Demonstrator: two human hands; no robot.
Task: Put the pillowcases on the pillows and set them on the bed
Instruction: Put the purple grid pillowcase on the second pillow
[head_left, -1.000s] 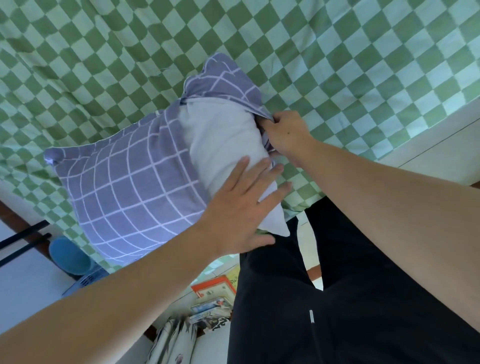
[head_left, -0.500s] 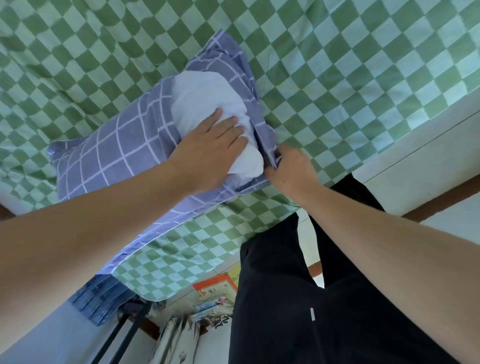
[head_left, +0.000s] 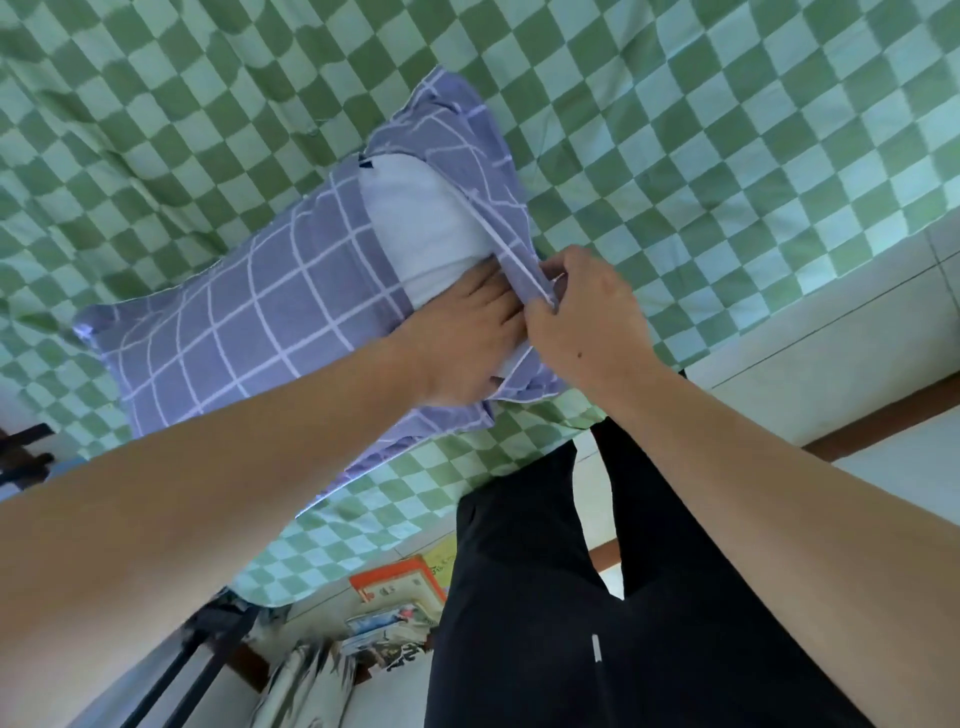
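A white pillow (head_left: 421, 223) lies mostly inside a purple pillowcase (head_left: 249, 317) with a white grid, on the bed's green checked sheet (head_left: 675, 130). Only the pillow's near end shows at the case's open mouth. My left hand (head_left: 467, 338) presses flat on that white end, its fingertips tucked under the case's edge. My right hand (head_left: 582, 312) pinches the hem of the open flap and holds it over the pillow's end, just above my left fingers.
The bed's near edge runs diagonally past my black trousers (head_left: 597, 597). Books and magazines (head_left: 395, 608) lie on the floor below the sheet's hanging edge. A dark metal frame (head_left: 197, 660) stands at the lower left.
The pillow has gone deeper into the case, with less white showing. My right hand rose from the case's lower corner to the flap's hem. My left hand slid down to the pillow's end.
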